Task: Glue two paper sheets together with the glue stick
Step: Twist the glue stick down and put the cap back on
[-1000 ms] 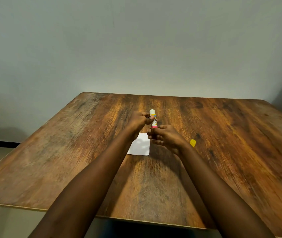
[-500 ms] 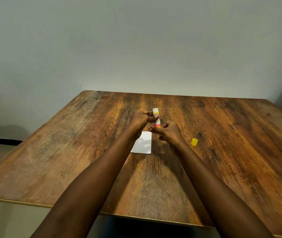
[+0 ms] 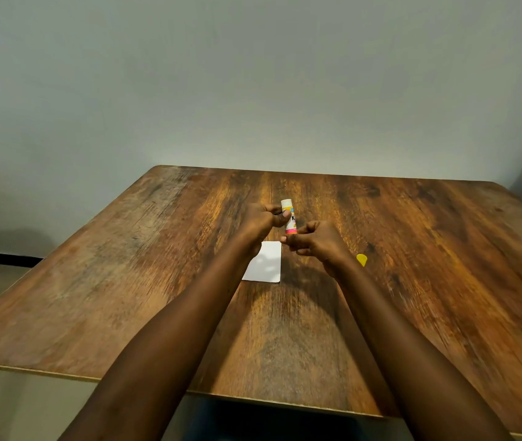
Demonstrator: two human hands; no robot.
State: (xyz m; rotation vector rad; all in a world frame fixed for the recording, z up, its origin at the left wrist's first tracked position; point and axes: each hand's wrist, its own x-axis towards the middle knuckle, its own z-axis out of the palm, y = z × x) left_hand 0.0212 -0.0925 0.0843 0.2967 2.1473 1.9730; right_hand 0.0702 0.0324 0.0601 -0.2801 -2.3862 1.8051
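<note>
Head view showed you holding the glue stick (image 3: 289, 219) upright in the air between both hands, above the far edge of the white paper (image 3: 264, 262) and not touching it. Your left hand (image 3: 261, 219) was wrapped round the upper part of the tube, thumb laid across the label. That looked like the steadying grasp. Your right hand (image 3: 315, 241) pinched the pink base with its fingertips, the other fingers curled beneath. That pairing suggests you were twisting the base to wind the glue up, with one hand fixing the barrel so the other could turn the foot.

The yellow cap (image 3: 362, 259) lay on the wooden table (image 3: 126, 281) just to the right of your right wrist. It was near enough to reach and lay off the paper, so it would not get in the way of gluing. The paper lay flat just below your hands, so the stick could come straight down onto it. Only one white rectangle showed. I cannot tell whether a second sheet lay under it or was out of sight. No glue appeared to be on the paper yet, so I would place you at the preparing stage.
</note>
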